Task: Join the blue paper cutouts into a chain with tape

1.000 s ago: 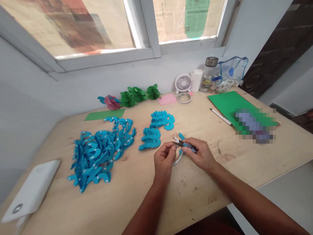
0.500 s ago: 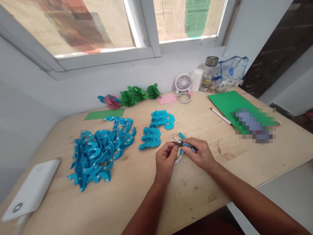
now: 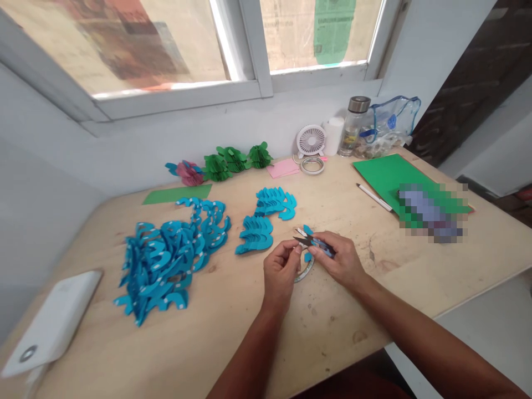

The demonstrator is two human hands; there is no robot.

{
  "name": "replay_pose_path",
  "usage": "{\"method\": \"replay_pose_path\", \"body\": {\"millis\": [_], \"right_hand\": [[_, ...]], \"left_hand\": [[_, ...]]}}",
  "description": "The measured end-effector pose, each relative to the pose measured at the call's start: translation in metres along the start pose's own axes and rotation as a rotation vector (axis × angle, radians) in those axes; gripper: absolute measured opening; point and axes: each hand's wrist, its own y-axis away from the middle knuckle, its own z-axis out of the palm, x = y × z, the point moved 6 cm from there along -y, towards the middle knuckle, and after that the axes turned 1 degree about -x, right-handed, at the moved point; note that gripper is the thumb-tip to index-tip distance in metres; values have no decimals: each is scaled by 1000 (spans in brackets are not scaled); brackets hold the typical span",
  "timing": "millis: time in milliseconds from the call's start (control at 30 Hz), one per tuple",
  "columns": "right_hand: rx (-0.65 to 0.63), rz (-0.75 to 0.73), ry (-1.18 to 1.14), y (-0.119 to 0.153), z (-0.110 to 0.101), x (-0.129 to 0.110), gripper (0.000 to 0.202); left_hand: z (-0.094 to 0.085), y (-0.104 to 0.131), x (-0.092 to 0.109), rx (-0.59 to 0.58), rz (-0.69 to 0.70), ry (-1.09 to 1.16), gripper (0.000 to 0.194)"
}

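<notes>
Over the middle of the table, my right hand [image 3: 338,256] is closed around a pair of thread snips [image 3: 319,244], their dark blades parted and pointing left. Small white bits sit on the upper blade. My left hand [image 3: 283,265] pinches white tape close to the blades. Part of a tape roll [image 3: 306,270] shows as a pale curved ring between my hands, the remainder hidden behind my left fingers. Beneath the snips lies a blue paper piece [image 3: 308,229], partly covered. Two groups of overlapping blue paper arcs, one nearer [image 3: 256,234] and one farther [image 3: 276,203], lie beyond my left hand.
On the left is a heap of blue paper arcs with white patches [image 3: 162,266], beside a white power bank [image 3: 54,321]. Paper flowers [image 3: 233,159], a small fan [image 3: 311,140], another tape roll [image 3: 311,165] and a bottle [image 3: 354,127] line the wall. Green sheets [image 3: 390,172] and a pen [image 3: 374,197] lie right.
The snips' blades have spread wider apart near my left fingertips. Both hands stay in nearly the same place.
</notes>
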Motion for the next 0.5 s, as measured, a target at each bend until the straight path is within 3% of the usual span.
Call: {"method": "replay_pose_path", "body": {"millis": [500], "right_hand": [[-45,-66,-4,1,4,-5,22]], "left_hand": [[1,2,3,-15,66,-32,22]]}}
